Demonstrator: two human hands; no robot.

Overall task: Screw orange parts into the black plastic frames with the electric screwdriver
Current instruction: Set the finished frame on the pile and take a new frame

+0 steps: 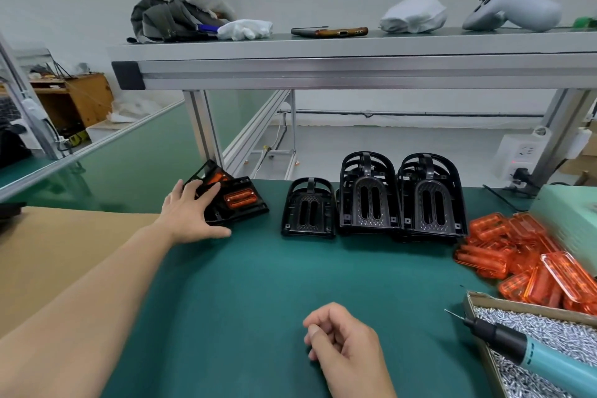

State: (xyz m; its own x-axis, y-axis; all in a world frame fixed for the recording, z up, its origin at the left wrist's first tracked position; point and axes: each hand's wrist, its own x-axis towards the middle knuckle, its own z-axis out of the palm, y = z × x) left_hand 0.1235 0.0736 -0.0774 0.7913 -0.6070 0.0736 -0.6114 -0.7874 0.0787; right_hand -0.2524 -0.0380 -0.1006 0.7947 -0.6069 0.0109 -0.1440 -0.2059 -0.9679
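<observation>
Head-high, downward over green bench (258, 268)

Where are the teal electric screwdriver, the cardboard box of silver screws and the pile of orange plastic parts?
teal electric screwdriver (546, 360): head view, teal handle.
cardboard box of silver screws (517, 306): head view, far rim.
pile of orange plastic parts (523, 258): head view, middle piece.
</observation>
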